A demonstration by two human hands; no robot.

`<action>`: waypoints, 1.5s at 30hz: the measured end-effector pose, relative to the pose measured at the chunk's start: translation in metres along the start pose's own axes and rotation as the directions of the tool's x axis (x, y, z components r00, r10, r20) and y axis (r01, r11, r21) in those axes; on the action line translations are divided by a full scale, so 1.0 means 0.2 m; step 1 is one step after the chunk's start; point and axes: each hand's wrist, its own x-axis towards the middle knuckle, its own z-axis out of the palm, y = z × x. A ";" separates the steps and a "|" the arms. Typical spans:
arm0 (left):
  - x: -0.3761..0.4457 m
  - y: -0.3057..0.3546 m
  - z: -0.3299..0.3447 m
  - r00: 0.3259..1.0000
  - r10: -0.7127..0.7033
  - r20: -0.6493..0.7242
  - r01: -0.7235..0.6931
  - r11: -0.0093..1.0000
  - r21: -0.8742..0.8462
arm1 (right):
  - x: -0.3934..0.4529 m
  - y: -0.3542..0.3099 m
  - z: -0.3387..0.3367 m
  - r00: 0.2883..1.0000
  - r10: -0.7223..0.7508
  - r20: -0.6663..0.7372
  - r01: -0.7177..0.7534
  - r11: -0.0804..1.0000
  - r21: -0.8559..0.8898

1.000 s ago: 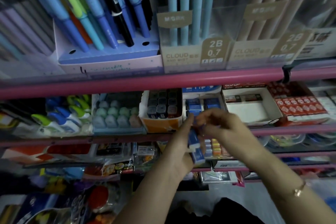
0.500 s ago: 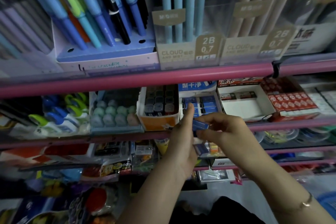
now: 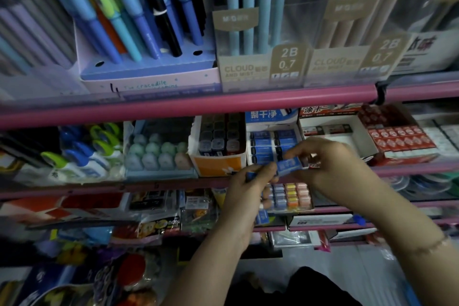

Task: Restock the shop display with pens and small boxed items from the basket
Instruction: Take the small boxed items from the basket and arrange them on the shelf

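— Pinching at the shelf front: what is being held, and by which hand?

— A small blue boxed item [image 3: 289, 166] is being pinched by the right hand [image 3: 330, 166], its thumb and fingertips [image 3: 296, 154] curled onto the item's edges. The hand is being held just in front of the white display box [image 3: 272, 119] with the blue header card, at the middle shelf's pink rail [image 3: 173, 181].

— And the left hand?

— The left hand [image 3: 248, 194] is being held just beside the right, back toward the camera, fingers curled. Another blue item [image 3: 251, 175] is being gripped near its thumb, and more blue-and-white pieces [image 3: 262, 216] are showing below its palm. The thumb tip is lying against the item in the right hand, though contact cannot be confirmed.

— What is being kept in the white box?

— Rows of the same blue boxed items [image 3: 263, 146] are being displayed in it, stacked flat in two columns.

— And the neighbouring containers?

— Dark square items are being shown in the orange-fronted box [image 3: 218, 164] to the left, and pastel rounded pieces in the pale blue tray [image 3: 159, 171] beyond it. To the right, a white tray [image 3: 320, 126] is standing with a few pieces at its back, then a red box [image 3: 402, 156] filled with red-and-white packets. On the top shelf, blue, green and black pens [image 3: 134, 20] are being held upright in a lilac holder [image 3: 149, 77], and light blue pencils [image 3: 255, 7] in a "CLOUD AND MIST" box [image 3: 246, 69].
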 end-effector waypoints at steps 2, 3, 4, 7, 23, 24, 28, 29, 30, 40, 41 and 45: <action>0.00 0.00 -0.01 0.995 -0.041 -0.089 0.041 0.999 -0.002 | 0.09 0.05 -0.02 0.999 -0.052 -0.009 0.050 0.982 -0.182; 0.00 0.01 -0.01 0.990 -0.082 -0.116 0.076 0.996 -0.053 | 0.14 0.07 -0.02 0.999 -0.034 0.000 0.033 0.968 -0.250; 0.00 0.02 -0.02 0.986 -0.124 -0.114 0.108 0.984 -0.141 | 0.18 0.10 -0.02 0.999 -0.009 0.032 0.019 0.947 -0.322; -0.02 0.04 -0.05 0.976 -0.215 -0.034 0.181 0.888 -0.423 | 0.22 0.14 0.01 0.987 0.009 0.159 0.075 0.855 -0.512; -0.07 0.10 -0.07 0.994 -0.104 0.018 0.095 0.803 -0.588 | 0.09 -0.06 0.09 0.969 0.071 0.235 0.068 0.843 -0.534; -0.07 0.10 -0.06 0.995 -0.099 0.019 0.091 0.804 -0.588 | 0.08 -0.08 0.07 0.977 0.065 0.202 0.012 0.933 -0.359; -0.08 0.09 -0.04 0.997 -0.076 0.030 0.078 0.778 -0.623 | 0.01 -0.19 0.09 0.960 0.132 0.246 -0.225 0.887 0.403; -0.07 0.09 -0.03 0.997 -0.067 0.039 0.076 0.778 -0.624 | 0.00 -0.19 0.11 0.961 0.129 0.246 -0.230 0.867 0.442; -0.07 0.08 -0.02 0.997 -0.061 0.045 0.076 0.788 -0.611 | -0.01 -0.19 0.13 0.965 0.119 0.235 -0.214 0.874 0.436; -0.07 0.01 -0.04 0.991 0.125 -0.048 -0.125 0.992 -0.001 | 0.04 -0.09 0.08 0.840 0.042 0.542 -0.330 0.831 0.447; -0.07 0.02 -0.04 0.992 0.112 -0.050 -0.111 0.994 0.019 | 0.06 -0.08 0.08 0.875 0.105 0.472 -0.355 0.803 0.479; -0.05 0.05 -0.05 0.995 0.099 0.034 -0.102 0.989 0.106 | 0.09 -0.07 0.11 0.935 0.281 0.215 -0.347 0.614 0.708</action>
